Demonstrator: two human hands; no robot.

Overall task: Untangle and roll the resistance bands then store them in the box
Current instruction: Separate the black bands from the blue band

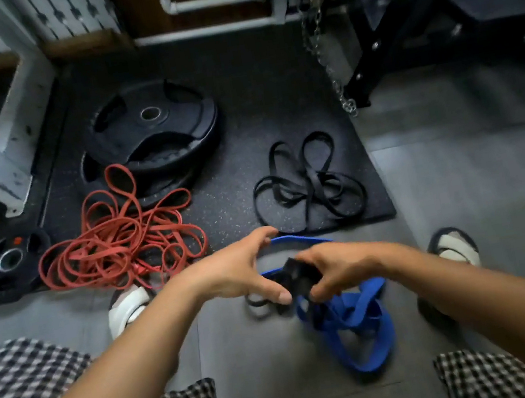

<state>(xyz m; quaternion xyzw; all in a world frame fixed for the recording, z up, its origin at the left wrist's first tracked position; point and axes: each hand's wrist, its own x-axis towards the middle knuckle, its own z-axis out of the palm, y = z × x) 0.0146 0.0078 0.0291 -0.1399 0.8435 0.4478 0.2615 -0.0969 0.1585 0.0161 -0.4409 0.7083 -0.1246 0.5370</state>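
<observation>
The right hand (339, 269) pinches a half-rolled black band (297, 278). The left hand (242, 271) presses it with the thumb, fingers spread loose. A blue band (354, 322) hangs snarled through it, just below both hands. Tugging may tighten that knot or let the roll spring undone. No box is in view.

The right hand (338, 267) is gripping a small black band bundle (297, 278), fingers curled round it. The left hand (235, 273) is pressing its thumb against the bundle's near side, its fingers arching forward over a loop of the blue band (354, 322). That band is trailing below the hands in wide tangled loops, over the grey floor (460, 183). Farther off, on the speckled rubber mat (237, 203), a heap of red bands (116, 244) is lying against stacked weight plates (151, 123), and loose black bands (307, 184) are sprawling to the right, well apart from the red heap. A chain (323, 49) is dangling beside a black rack (398, 19).
</observation>
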